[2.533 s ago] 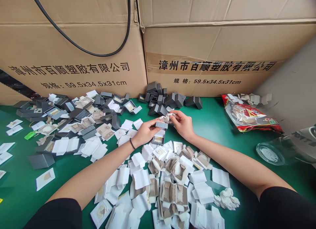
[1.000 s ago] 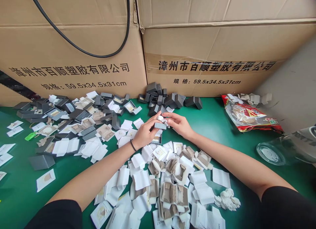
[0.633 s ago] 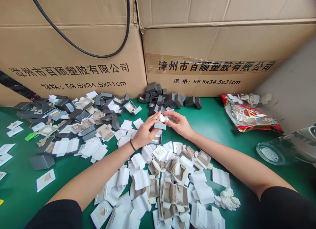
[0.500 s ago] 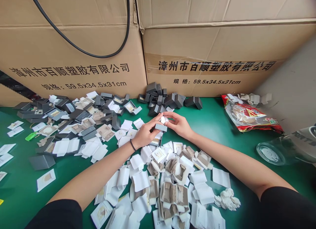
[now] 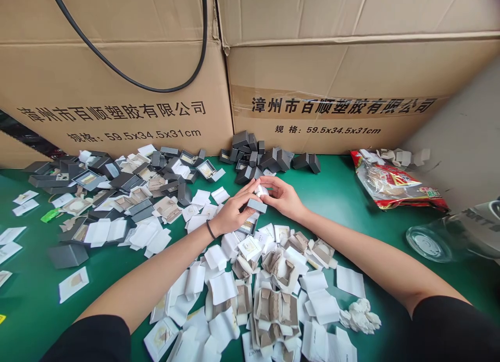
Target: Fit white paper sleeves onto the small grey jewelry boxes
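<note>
Both hands meet at the middle of the green table. My left hand (image 5: pixel 233 211) is closed around a small grey box (image 5: pixel 257 206), its thumb along the lower side. From the other side, my right hand (image 5: pixel 284 197) pinches a small white piece (image 5: pixel 261 190) at the box's far edge; whether it is paper or padding I cannot make out. Just below the hands lies an open dark box (image 5: pixel 249 226), partly covered by the left hand. Crumpled white and grey card inserts (image 5: pixel 275 307) are heaped nearer to me.
Many dark small boxes and papers (image 5: pixel 128 182) are piled at the left. More dark boxes (image 5: pixel 250 153) stand against the large cartons (image 5: pixel 332 91). At the right are a red plastic bag (image 5: pixel 394 179), a clear glass jar (image 5: pixel 433 242) and crumpled tissue (image 5: pixel 360 316).
The grey box in my left hand has tipped and shifted slightly right and down. My right fingers have closed further over the white piece, which shows less than before.
</note>
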`<state>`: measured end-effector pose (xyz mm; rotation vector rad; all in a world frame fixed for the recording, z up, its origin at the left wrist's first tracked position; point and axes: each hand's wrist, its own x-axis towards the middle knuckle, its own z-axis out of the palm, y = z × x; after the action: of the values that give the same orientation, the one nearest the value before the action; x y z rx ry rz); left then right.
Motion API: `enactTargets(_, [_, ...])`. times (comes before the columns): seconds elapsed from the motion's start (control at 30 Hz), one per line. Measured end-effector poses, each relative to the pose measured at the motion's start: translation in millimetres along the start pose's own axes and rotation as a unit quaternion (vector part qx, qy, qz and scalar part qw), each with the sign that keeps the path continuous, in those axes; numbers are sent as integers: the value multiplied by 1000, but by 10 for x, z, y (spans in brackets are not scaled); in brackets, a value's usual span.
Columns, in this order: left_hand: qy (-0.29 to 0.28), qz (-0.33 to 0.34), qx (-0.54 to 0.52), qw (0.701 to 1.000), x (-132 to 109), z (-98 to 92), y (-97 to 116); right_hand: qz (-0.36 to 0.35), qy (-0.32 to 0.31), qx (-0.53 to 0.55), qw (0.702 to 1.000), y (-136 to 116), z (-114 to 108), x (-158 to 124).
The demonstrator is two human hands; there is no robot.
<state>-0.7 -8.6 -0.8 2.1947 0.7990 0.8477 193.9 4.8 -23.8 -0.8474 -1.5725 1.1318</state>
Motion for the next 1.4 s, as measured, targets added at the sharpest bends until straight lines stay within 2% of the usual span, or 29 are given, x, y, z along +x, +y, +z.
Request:
enactTargets(0.13, [24, 17, 20, 999, -12, 1, 15, -21, 36, -71, 997, -4, -15, -12])
enactTargets(0.27, [9, -3, -13, 1000, -9, 11, 0, -40, 68, -134, 988, 19, -37, -16])
enactTargets(0.53, [6, -49, -66, 997, -11, 11, 31, -69, 46, -205, 975, -20, -38, -24])
enactTargets(0.6, [31, -66, -83, 994, -7, 22, 13, -67, 47, -218, 973, -41, -30, -28])
enactTargets(0.77, [162, -133, -93, 973, 25, 35, -91, -54, 81, -215, 972, -12, -21, -25])
enactTargets(0.83, [182, -149, -73, 969, 30, 33, -109, -51, 97, -203, 973, 18, -31, -17])
enactTargets(1.0, [165, -165, -37, 972, 25, 46, -62, -49, 107, -203, 972, 27, -53, -5])
enactTargets(1.2, [150, -161, -72, 973, 26, 56, -44, -56, 83, -209, 973, -7, -26, -17])
enactTargets(1.4, [145, -104, -4, 984, 22, 30, -33, -70, 87, -150, 982, -28, -3, -29])
